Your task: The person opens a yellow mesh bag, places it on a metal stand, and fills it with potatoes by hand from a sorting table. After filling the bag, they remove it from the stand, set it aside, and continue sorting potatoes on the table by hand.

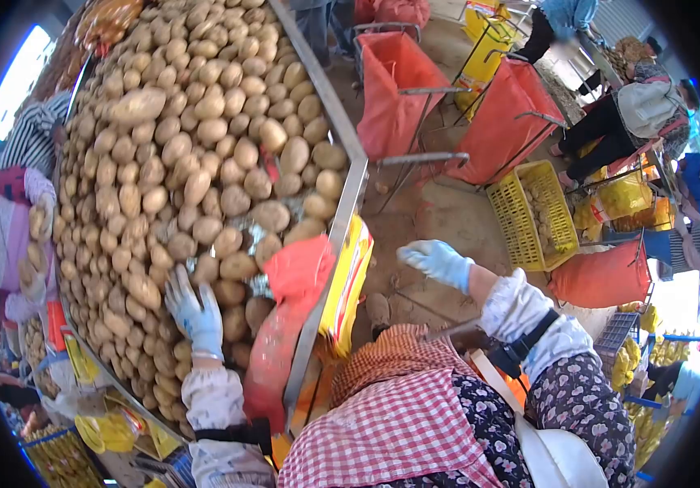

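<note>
My left hand (pixel 195 319), in a pale blue glove, rests on the heap of potatoes (pixel 224 199) with its fingers spread. It touches the potatoes beneath it and grips none that I can see. Out over the floor, to the right of the table's metal rim (pixel 342 195), hangs my right hand (pixel 439 263), gloved the same way. Its fingers are loosely stretched and slightly bent, and nothing shows in them. Between my left hand and the rim lies a red mesh bag (pixel 281 317). Yellow bags (pixel 348 285) hang over the rim close to my body.
Red sacks on metal stands (pixel 399 98) (pixel 512 114) are across the floor. A yellow crate (pixel 533 215) holds some potatoes, with a full red sack (pixel 602 275) beside it. Another person (pixel 12 220) handles potatoes at the left side. More people (pixel 634 114) stand at the upper right.
</note>
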### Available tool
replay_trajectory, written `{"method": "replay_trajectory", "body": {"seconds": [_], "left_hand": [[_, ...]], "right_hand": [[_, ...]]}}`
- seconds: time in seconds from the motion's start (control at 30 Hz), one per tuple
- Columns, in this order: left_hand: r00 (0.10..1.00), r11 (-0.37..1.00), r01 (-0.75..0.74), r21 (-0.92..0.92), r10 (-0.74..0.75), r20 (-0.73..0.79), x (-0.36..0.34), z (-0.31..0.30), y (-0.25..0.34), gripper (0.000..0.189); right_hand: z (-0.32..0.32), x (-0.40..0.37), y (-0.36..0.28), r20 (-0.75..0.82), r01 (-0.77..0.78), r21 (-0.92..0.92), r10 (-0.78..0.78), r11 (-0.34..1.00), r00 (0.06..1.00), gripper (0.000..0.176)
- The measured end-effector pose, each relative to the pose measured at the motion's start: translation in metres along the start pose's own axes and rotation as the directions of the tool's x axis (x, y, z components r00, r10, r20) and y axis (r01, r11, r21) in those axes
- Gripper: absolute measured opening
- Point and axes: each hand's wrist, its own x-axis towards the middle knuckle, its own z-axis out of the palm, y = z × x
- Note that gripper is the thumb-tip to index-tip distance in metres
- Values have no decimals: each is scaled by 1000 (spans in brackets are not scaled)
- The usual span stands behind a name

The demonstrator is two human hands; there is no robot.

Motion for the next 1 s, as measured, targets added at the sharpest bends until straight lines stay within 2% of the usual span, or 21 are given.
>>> {"method": "replay_trajectory", "body": {"seconds": [0.03,0.07,0.1,0.13,0.2,0.23,0.3,0.37,0.4,0.43,0.47,0.5,0.53,0.57,0.63,0.67,0.77,0.8,0.87,0.93,1.0], "left_hand": [[998,983,-1,-185,-12,-68,-4,-4,-4,50],[995,939,69,-336,-91,-49,-13,-38,26,50],[991,809,91,-581,-130,-25,-28,-63,46,45],[990,811,96,-578,-136,-26,-46,-82,61,45],[931,429,331,-840,-5,364,-92,-115,82,40],[854,210,473,-856,127,504,-113,-123,92,38],[738,177,541,-822,368,565,-144,-126,109,39],[554,70,770,-634,418,720,-182,-92,106,38],[560,69,769,-635,406,722,-192,-80,106,38],[481,35,855,-517,318,817,-200,-69,106,38],[380,-17,922,-387,232,895,-210,-57,104,39],[377,-24,924,-382,222,899,-226,-35,97,39],[601,290,727,-622,168,781,-244,-7,88,40],[774,577,403,-711,199,601,-256,14,81,42],[769,598,443,-668,129,625,-255,41,82,40],[766,613,473,-632,68,639,-248,56,86,38],[728,640,575,-510,-115,676,-241,95,98,33],[722,642,579,-503,-117,682,-248,111,96,33],[647,355,752,-555,-234,726,-257,136,93,26],[612,393,769,-504,-224,759,-250,131,93,28],[576,432,781,-452,-215,789,-247,129,92,30]], "right_hand": [[17,0,-19,108,-25,-169,43,985,993,39],[37,2,-24,123,-19,-172,41,985,992,39],[56,4,-25,250,6,-281,67,960,966,46],[75,7,-25,367,44,-384,108,922,924,53],[122,13,-17,424,69,-541,201,838,883,69],[142,15,-21,430,77,-544,199,835,881,69],[175,19,-29,368,3,-712,370,702,853,82],[193,20,-26,198,-264,-519,415,813,888,87],[203,27,-15,174,-268,-455,380,849,908,84],[212,36,0,185,-260,-459,378,849,907,84],[219,44,19,223,-266,-357,358,895,907,83],[225,51,36,258,-272,-249,335,929,906,81],[229,55,47,289,-279,-138,308,950,906,81],[232,54,55,300,-280,-140,310,950,902,81],[236,53,64,81,-219,100,211,971,974,81],[241,49,66,30,-158,79,156,984,987,81],[235,35,38,-5,-198,-12,198,980,980,81],[238,34,40,-8,-183,-37,183,982,983,81],[236,30,33,-26,-191,-104,190,976,981,77],[230,30,23,-48,-194,-173,188,966,981,72],[225,32,16,36,-250,-204,262,947,964,60]]}}
